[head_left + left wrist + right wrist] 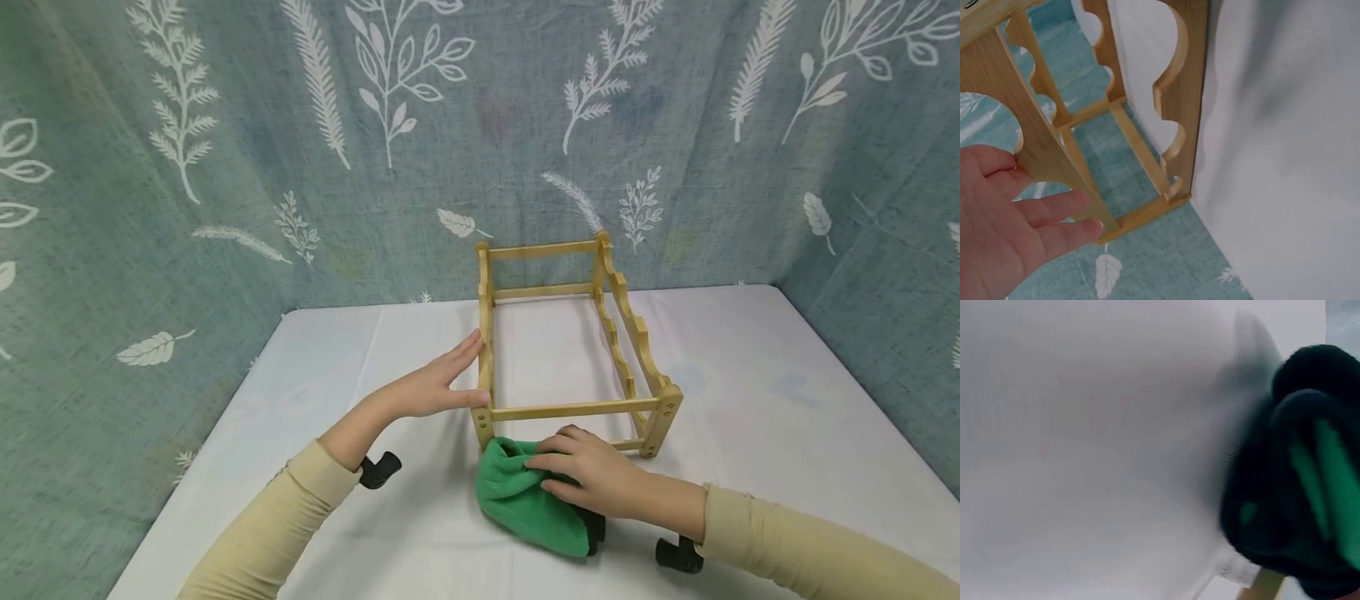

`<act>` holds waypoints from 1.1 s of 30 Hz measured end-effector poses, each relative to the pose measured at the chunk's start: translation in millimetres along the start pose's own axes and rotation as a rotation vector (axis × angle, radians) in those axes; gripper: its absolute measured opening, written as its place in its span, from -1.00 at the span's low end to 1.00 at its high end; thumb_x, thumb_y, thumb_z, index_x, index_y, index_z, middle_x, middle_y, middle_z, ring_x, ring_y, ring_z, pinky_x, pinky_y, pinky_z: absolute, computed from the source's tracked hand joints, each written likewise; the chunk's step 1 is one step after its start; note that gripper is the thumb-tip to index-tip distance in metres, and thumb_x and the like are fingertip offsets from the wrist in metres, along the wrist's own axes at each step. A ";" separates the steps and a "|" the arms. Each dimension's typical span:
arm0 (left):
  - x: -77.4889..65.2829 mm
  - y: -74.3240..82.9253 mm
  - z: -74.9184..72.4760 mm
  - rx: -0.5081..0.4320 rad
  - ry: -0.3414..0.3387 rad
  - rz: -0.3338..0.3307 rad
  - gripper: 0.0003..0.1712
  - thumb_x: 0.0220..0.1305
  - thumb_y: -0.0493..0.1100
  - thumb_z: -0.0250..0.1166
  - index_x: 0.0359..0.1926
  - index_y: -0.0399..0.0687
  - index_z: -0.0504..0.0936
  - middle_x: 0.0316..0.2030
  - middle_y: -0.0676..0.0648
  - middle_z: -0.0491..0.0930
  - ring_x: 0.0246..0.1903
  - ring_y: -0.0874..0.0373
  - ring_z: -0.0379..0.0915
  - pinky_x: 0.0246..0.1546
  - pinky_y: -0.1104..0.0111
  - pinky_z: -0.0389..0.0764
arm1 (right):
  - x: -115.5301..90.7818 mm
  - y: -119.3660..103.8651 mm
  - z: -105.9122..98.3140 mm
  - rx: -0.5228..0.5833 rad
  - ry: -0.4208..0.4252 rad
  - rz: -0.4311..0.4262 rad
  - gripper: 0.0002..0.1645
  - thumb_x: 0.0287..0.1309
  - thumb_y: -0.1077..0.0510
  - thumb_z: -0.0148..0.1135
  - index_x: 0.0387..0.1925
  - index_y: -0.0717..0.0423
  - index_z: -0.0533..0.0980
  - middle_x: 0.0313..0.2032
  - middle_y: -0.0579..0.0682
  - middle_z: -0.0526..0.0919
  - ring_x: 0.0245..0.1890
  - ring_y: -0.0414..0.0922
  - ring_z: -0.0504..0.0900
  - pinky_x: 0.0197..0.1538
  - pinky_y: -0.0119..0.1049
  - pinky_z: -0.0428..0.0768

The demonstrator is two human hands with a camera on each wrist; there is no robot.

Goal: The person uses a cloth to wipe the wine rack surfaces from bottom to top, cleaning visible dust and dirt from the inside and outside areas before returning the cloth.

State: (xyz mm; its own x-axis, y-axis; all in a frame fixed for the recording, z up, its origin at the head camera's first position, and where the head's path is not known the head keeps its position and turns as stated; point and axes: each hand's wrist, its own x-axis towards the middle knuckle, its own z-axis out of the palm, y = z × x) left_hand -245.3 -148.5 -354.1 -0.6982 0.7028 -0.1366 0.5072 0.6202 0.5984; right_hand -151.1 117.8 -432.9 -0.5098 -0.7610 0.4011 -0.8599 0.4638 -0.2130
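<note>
The right hand (600, 479) grips a soft green cloth with a black back (525, 512). The cloth is bunched under this hand. The left hand (435, 385) is farther off, fingers spread, touching one side of a light brown wooden rack with wavy sides (573, 410). The rack rests on a white table (757, 392). Past both hands hangs a blue-green curtain with white leaves (495, 108).

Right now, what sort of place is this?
Likely an indoor recording setup: leaf-print fabric hangs behind and beside a white-covered table, plus two black wrist-worn cameras are in view.
</note>
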 end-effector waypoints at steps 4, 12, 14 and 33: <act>0.1 -0.3 0.2 0.007 0.000 0.001 0.14 0.11 0.47 -0.02 0.43 -0.05 -0.31 0.42 0.04 -0.46 0.40 0.07 -0.47 0.32 0.02 -0.07 | 2.0 6.2 6.2 0.049 0.120 -0.128 -0.68 -0.03 0.33 0.31 -0.19 0.00 0.52 -0.17 -0.04 0.59 -0.19 -0.17 0.60 -0.14 -0.41 0.55; 1.2 2.3 -0.7 0.016 -0.002 -0.003 0.15 0.10 0.48 -0.02 0.43 -0.05 -0.30 0.42 0.03 -0.45 0.40 0.06 -0.44 0.32 0.04 -0.06 | -3.1 10.5 12.9 -0.117 0.085 -0.096 -0.76 0.01 0.08 0.32 -0.21 -0.03 0.57 -0.10 0.00 0.55 -0.14 -0.08 0.53 -0.09 -0.27 0.54; 1.1 3.3 -1.1 0.018 -0.001 -0.002 0.15 0.09 0.48 -0.02 0.43 -0.06 -0.29 0.43 0.02 -0.44 0.40 0.06 -0.43 0.32 0.05 -0.05 | -5.9 4.6 12.2 -0.201 0.034 -0.070 -0.53 -0.03 -0.19 0.30 -0.16 0.00 0.55 0.02 0.04 0.47 -0.08 -0.06 0.45 -0.05 -0.22 0.49; 0.7 0.2 -2.0 0.025 -0.010 -0.019 0.14 0.08 0.49 -0.03 0.43 0.00 -0.30 0.42 0.08 -0.45 0.40 0.07 -0.43 0.32 0.04 -0.03 | 5.2 -0.5 13.2 -0.094 -0.477 -0.015 -0.07 0.06 -0.16 0.22 0.36 0.07 0.06 0.17 0.04 0.36 0.15 -0.07 0.36 0.16 -0.21 0.38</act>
State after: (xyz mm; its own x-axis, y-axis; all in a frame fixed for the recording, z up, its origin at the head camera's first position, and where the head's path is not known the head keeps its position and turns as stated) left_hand -246.7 -148.6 -352.6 -0.7026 0.6943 -0.1556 0.5065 0.6417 0.5759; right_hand -153.6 107.6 -442.5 -0.4703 -0.8808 -0.0546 -0.8726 0.4734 -0.1200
